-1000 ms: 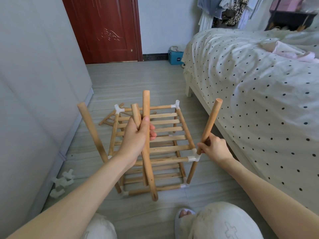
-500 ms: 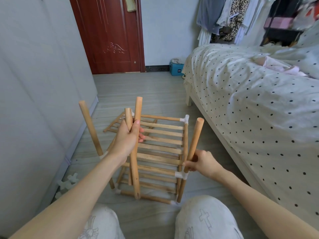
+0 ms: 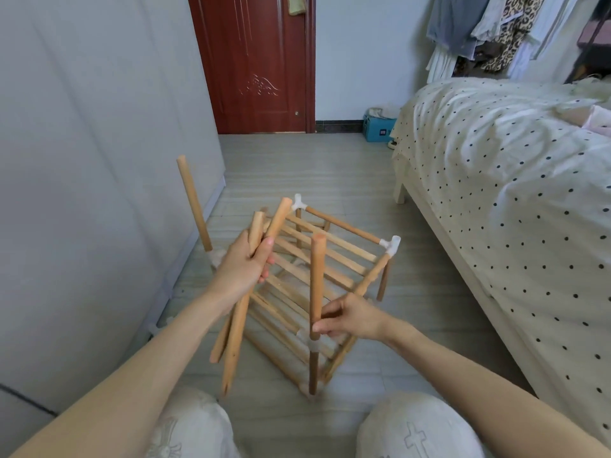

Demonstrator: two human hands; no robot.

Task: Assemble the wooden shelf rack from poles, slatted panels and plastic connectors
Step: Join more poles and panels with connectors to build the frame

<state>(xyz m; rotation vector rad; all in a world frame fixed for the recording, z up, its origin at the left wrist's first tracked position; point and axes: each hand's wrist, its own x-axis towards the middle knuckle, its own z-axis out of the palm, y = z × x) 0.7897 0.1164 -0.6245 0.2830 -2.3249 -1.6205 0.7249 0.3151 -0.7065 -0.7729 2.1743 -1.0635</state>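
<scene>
Half-built rack (image 3: 317, 285) on floor (image 3: 330, 166) w/ two slatted tiers joined. Right hand (image 3: 350, 317) grips upright pole (image 3: 315, 279) at near corner; left hand (image 3: 243, 266) clutches two spare poles (image 3: 246, 292). Far corners lack poles.

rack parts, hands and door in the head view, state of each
left hand: grips two loose poles, lifted off the floor
right hand: grips the near upright pole just above its connector
shelf rack: part built, on the floor
far left pole: upright in its corner
far corner connectors: top sockets empty
door: closed
</scene>
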